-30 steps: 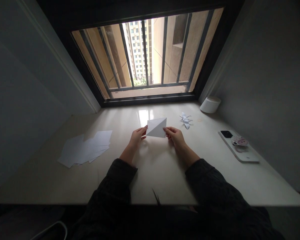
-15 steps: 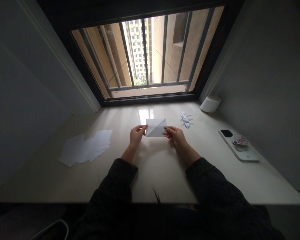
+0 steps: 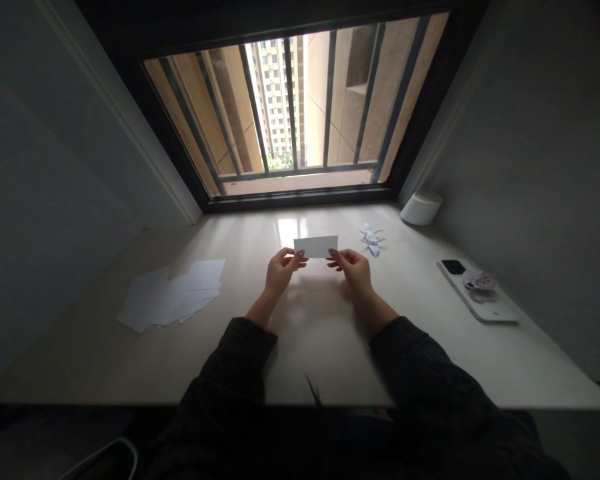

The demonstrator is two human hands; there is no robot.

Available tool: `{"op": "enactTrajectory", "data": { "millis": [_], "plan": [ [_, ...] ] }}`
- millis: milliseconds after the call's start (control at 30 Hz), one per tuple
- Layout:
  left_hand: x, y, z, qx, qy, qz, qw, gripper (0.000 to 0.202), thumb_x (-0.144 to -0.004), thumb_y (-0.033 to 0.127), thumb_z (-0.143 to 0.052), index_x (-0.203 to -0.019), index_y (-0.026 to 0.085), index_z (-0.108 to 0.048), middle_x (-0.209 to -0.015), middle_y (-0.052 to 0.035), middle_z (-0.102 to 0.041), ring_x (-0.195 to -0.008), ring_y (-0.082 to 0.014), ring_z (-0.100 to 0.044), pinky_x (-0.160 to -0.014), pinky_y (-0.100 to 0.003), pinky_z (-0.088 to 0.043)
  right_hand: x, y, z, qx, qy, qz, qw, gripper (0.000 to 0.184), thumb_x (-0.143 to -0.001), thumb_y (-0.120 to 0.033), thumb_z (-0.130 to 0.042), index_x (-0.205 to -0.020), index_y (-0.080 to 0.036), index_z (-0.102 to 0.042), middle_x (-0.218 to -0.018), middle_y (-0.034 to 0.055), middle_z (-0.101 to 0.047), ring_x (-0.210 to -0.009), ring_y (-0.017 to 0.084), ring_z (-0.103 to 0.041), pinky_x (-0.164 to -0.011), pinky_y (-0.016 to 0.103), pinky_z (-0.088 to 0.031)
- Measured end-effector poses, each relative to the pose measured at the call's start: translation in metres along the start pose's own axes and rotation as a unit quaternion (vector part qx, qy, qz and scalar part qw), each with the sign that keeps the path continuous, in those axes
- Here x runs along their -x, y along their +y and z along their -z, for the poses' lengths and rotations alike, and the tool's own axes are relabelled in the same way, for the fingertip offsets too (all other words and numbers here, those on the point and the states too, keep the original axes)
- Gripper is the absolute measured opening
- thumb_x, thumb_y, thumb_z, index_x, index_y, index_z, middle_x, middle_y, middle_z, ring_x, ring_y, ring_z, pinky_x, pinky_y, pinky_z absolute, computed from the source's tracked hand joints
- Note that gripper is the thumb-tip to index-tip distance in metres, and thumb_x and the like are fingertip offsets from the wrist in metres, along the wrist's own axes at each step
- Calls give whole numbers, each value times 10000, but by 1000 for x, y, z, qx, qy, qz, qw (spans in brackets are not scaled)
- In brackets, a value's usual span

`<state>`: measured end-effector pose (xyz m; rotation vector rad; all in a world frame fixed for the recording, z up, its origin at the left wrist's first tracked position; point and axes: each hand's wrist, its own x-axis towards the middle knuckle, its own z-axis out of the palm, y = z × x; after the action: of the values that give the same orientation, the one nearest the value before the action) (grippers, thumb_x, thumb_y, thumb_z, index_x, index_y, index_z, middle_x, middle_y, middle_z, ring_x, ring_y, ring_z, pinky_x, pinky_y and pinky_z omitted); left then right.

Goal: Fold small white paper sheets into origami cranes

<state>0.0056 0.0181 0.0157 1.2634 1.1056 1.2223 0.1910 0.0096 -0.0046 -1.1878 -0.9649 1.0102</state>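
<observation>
A white sheet of paper, folded into a narrow rectangle, is held up over the middle of the table. My left hand pinches its lower left corner between thumb and fingers. At the lower right corner, my right hand pinches it the same way. Just right of the paper, toward the window, lie small folded paper cranes, overlapping so that I cannot tell them fully apart.
Loose white sheets lie in an overlapping pile on the left of the pale table. A white phone with a pink grip lies at the right. A white cylinder stands in the far right corner, below the barred window.
The paper has gone from a squarish shape with a diagonal crease to a narrow folded rectangle. My left hand has shifted slightly right and its thumb now lies over the paper's lower edge.
</observation>
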Motion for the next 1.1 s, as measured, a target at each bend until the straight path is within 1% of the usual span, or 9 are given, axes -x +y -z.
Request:
{"op": "enactTrajectory", "data": {
  "millis": [100,233,333,400,433,533,667,767,1100],
  "plan": [
    [0,-3,-4,33,16,12,999,402,-676,520,-716,-815,163,-591,-826,-88,-709,-826,-230,-694,-761,-332,-500,2,-3,-3,-21,-4,5,1000,412,-588,-543,-780,-701,-175,-634,-640,47,-676,-674,227,-691,-559,278,-459],
    [1,-7,-10,89,67,5,994,412,-644,480,-753,-828,167,-559,-853,-69,-698,-857,-194,-673,-813,-332,-504,6,-5,-8,-41,-6,2,999,425,-555,-546,-797,-639,-190,-582,-611,36,-657,-681,237,-690,-568,293,-473],
    [1,-8,-12,146,99,7,984,519,-609,413,-795,-1001,191,-535,-890,-58,-697,-858,-171,-659,-834,-337,-509,7,-2,-11,-54,-2,11,999,425,-564,-543,-790,-588,-199,-543,-588,21,-638,-670,208,-666,-603,304,-490],
    [1,-9,-13,173,104,18,979,623,-593,376,-813,-1115,202,-521,-919,-59,-694,-870,-169,-655,-841,-339,-510,7,0,-12,-68,7,17,998,407,-558,-521,-800,-615,-204,-552,-586,2,-630,-633,177,-636,-618,305,-493],
    [1,-10,-14,182,102,25,978,645,-585,364,-820,-1137,197,-531,-929,-62,-693,-870,-168,-655,-842,-338,-510,6,2,-12,-78,12,16,997,399,-551,-505,-808,-646,-207,-560,-594,-5,-633,-617,164,-622,-624,304,-494],
    [0,-11,-14,187,92,45,977,570,-567,361,-828,-1059,161,-620,-945,-68,-693,-836,-157,-652,-842,-333,-512,3,6,-12,-112,18,0,994,427,-529,-466,-827,-738,-216,-552,-640,-9,-657,-613,152,-615,-651,312,-504],
    [-1,-14,-15,177,106,60,977,431,-577,394,-816,-903,142,-691,-886,-52,-696,-768,-134,-647,-839,-335,-518,0,9,-11,-130,26,-13,991,485,-488,-467,-839,-723,-224,-491,-632,-18,-647,-626,162,-627,-661,321,-512],
    [-1,-15,-15,184,118,69,973,409,-578,394,-818,-877,140,-699,-832,-40,-688,-738,-123,-647,-839,-338,-524,0,10,-11,-126,27,-9,992,489,-499,-472,-832,-712,-226,-468,-639,-17,-646,-639,164,-632,-667,320,-514],
    [2,-10,-17,212,137,101,962,395,-565,364,-833,-853,135,-690,-835,-53,-692,-737,-130,-646,-845,-350,-527,1,12,-12,-134,23,-5,991,462,-527,-437,-824,-703,-226,-453,-682,-9,-666,-657,155,-635,-673,304,-507]
  ]
}}
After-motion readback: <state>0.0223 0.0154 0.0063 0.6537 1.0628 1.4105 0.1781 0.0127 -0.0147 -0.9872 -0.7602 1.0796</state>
